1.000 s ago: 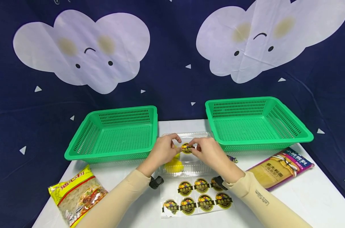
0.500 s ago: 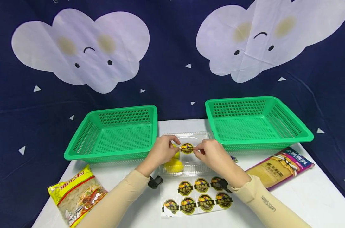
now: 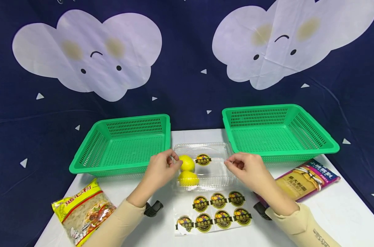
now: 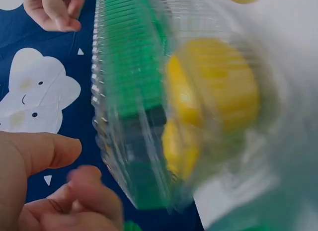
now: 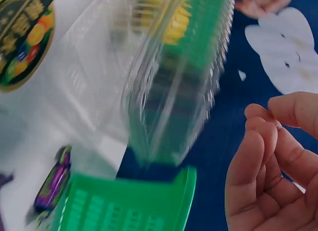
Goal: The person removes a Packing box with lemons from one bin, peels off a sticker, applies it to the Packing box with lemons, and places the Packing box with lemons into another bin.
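Note:
A clear plastic clamshell box (image 3: 216, 173) lies on the white table with two lemons (image 3: 187, 164) inside at its left side. On its lid is a round black-and-gold fruit sticker (image 3: 203, 159), lying flat with no finger on it. My left hand (image 3: 162, 168) hovers at the box's left side, fingers loosely curled with nothing between them. At the right side is my right hand (image 3: 248, 168), thumb and fingertips close together and likewise holding nothing. In the left wrist view the lemons (image 4: 218, 87) show through the ribbed plastic wall.
A sheet of round stickers (image 3: 213, 214) lies in front of the box. Green baskets stand behind, one left (image 3: 134, 147) and one right (image 3: 264, 137). A yellow food bag (image 3: 88, 212) is at left, a pasta packet (image 3: 304, 181) at right. The right wrist view shows a small purple wrapped item (image 5: 53, 184).
Both hands have let go of the sticker, which now lies on the lid. The left hand has moved left and the right hand right, uncovering the lemons.

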{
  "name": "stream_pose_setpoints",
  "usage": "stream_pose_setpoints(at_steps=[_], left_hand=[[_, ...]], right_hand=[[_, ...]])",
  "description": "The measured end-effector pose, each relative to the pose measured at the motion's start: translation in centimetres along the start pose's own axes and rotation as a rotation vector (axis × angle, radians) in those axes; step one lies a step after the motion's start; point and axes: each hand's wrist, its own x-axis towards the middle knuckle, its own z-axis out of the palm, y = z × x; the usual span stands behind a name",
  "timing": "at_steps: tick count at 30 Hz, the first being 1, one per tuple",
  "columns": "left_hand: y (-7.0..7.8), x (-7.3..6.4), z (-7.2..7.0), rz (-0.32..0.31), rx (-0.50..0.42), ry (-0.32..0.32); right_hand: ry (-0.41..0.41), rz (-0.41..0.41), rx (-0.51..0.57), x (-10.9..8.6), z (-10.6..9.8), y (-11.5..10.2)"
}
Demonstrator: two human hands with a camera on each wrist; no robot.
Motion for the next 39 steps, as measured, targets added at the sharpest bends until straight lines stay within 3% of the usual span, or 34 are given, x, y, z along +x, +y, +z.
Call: stream_pose_setpoints(at_steps=[7,15,24,28,34,39], left_hand=[[-1.5,-2.0,-0.4,-0.059,0.043,0.006],[-2.2,-2.8,0.1,-0.171,-0.034,-0.086],[-2.9,-2.8,0.6,-0.283,-0.225,-0.136],[-3.4,-2.6,0.9,-0.37,-0.377,-0.182],[-4.4,-2.3,1.1,-0.487,-0.592,-0.251],[-5.2,-1.9,1.3,-0.491,-0.691,-0.336]], right_hand=[[0.066,0.122,0.037,-2.2,-3.1,2.3],[0.093,0.332,0.14,-4.1,-6.2,6.8],[0.04,0.557,0.36,-5.1,-8.4,11.6],[-0.014,0.644,0.468,-5.5,-8.8,13.0],[-0.104,0.7,0.51,-5.6,-9.2,14.6],[-0.148,0.74,0.608,-5.4,-9.4,15.5]])
